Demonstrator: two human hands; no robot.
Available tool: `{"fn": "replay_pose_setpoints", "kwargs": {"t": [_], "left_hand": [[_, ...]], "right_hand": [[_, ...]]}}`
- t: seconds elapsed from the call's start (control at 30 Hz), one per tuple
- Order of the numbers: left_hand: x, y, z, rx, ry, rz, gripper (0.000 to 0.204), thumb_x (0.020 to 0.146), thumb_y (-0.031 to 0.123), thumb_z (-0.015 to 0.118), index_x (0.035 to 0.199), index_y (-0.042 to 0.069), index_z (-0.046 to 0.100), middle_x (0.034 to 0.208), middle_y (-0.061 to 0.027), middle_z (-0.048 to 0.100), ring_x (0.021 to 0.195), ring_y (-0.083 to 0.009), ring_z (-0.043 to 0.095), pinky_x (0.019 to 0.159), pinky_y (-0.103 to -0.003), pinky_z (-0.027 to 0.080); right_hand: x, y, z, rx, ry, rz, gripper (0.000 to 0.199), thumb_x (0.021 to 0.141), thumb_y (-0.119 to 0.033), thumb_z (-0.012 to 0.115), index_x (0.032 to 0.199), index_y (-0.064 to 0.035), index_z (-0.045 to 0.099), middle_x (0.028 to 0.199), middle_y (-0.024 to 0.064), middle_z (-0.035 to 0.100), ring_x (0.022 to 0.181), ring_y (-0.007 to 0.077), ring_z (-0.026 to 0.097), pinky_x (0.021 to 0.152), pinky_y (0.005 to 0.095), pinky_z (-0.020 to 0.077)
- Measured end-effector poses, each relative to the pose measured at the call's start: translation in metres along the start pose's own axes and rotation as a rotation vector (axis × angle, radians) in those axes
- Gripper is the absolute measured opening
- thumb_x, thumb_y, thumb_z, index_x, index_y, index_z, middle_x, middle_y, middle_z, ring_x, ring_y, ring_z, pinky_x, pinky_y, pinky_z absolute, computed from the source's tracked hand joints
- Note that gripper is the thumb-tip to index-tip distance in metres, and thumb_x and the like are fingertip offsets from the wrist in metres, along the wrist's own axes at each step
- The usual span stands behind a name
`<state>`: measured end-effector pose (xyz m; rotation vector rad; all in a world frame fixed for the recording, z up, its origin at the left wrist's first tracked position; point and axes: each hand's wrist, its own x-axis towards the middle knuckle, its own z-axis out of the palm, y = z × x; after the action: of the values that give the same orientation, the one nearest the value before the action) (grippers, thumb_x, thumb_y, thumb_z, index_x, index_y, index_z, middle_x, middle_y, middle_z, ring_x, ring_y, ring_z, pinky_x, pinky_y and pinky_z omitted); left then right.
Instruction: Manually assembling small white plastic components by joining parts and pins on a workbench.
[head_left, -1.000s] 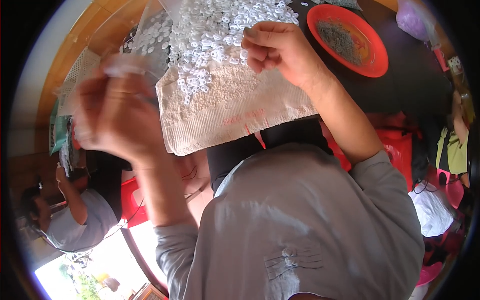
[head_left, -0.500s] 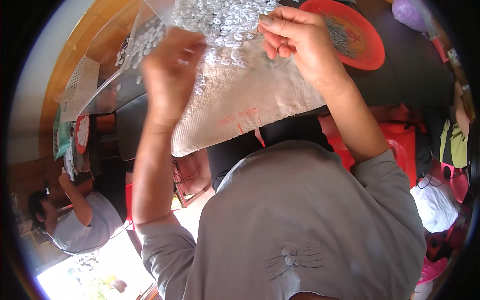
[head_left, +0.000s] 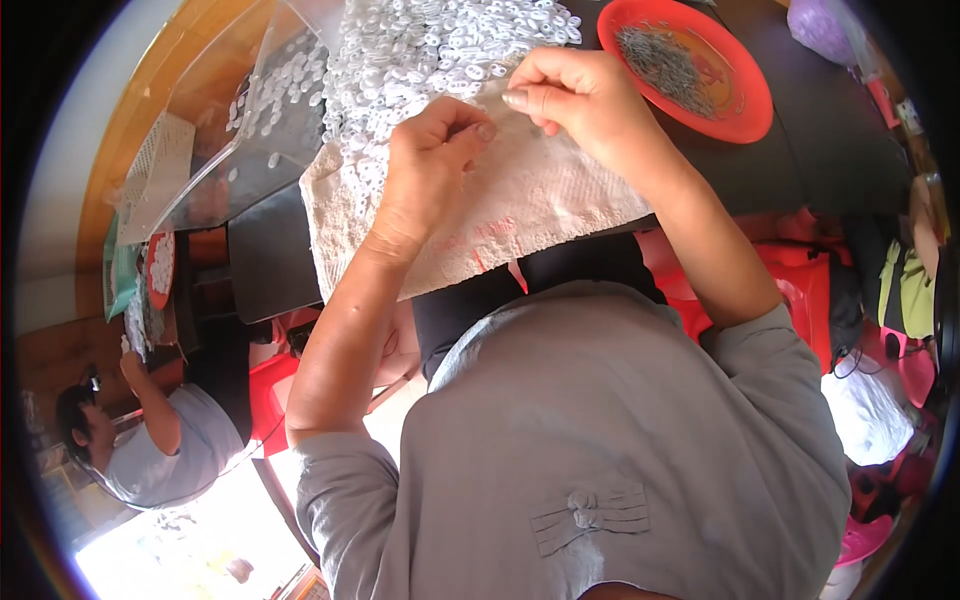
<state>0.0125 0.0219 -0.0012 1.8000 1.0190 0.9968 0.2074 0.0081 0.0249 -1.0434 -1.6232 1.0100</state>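
At the left, the slanting edge of a clear plastic tray point(head_left: 218, 160) bounds the space beside the left hand point(head_left: 430, 165), which hovers low over the towel point(head_left: 555, 190) with its fingers curled in and the thumb close to the index finger. A narrow gap parts it from the right hand point(head_left: 570, 95), whose thumb and index finger meet near the tip; the grip is too small to see, so I cannot tell whether either hand holds anything. Farther right, the rim of a red oval plate point(head_left: 745, 112) of thin grey metal pins point(head_left: 665, 65) stands near the right wrist. As for the surface, a heap of white two-holed oval pieces point(head_left: 420, 45) spreads over the beige towel just beyond the hands, and the dark table point(head_left: 830, 150) runs on past the plate. Around it, another person point(head_left: 175, 440) sits at far left; at right are a red stool point(head_left: 800, 290) and a white bag point(head_left: 865, 420).
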Motion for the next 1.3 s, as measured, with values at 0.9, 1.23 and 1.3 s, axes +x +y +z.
{"fn": "replay_pose_setpoints", "kwargs": {"t": [0.9, 1.23, 1.3], "left_hand": [[-0.024, 0.019, 0.000, -0.404, 0.263, -0.187, 0.012, 0.084, 0.006, 0.067, 0.093, -0.002, 0.065, 0.075, -0.0040, 0.062, 0.056, -0.0067, 0.051, 0.047, -0.020, 0.038], [-0.029, 0.014, 0.007, -0.181, 0.186, -0.090, 0.011, 0.084, 0.001, 0.066, 0.095, 0.002, 0.066, 0.079, 0.0005, 0.062, 0.064, -0.0037, 0.052, 0.056, -0.018, 0.041], [-0.029, 0.012, 0.008, 0.074, 0.261, 0.178, 0.010, 0.084, -0.001, 0.066, 0.094, 0.002, 0.065, 0.080, -0.0005, 0.062, 0.067, -0.0056, 0.054, 0.061, -0.020, 0.045]], "right_hand": [[0.001, 0.002, 0.018, -0.103, -0.118, -0.089, 0.005, 0.088, -0.004, 0.060, 0.091, 0.0005, 0.060, 0.079, -0.0020, 0.057, 0.073, 0.0048, 0.049, 0.066, 0.0211, 0.0417], [0.001, 0.002, 0.016, -0.024, -0.178, 0.031, 0.011, 0.085, -0.007, 0.062, 0.089, 0.0027, 0.062, 0.071, 0.0052, 0.061, 0.067, 0.0110, 0.054, 0.062, 0.0282, 0.0440], [0.001, 0.003, 0.015, -0.046, -0.174, 0.001, 0.011, 0.085, -0.008, 0.062, 0.089, 0.0027, 0.062, 0.071, 0.0064, 0.061, 0.067, 0.0122, 0.054, 0.062, 0.0290, 0.0441]]}}
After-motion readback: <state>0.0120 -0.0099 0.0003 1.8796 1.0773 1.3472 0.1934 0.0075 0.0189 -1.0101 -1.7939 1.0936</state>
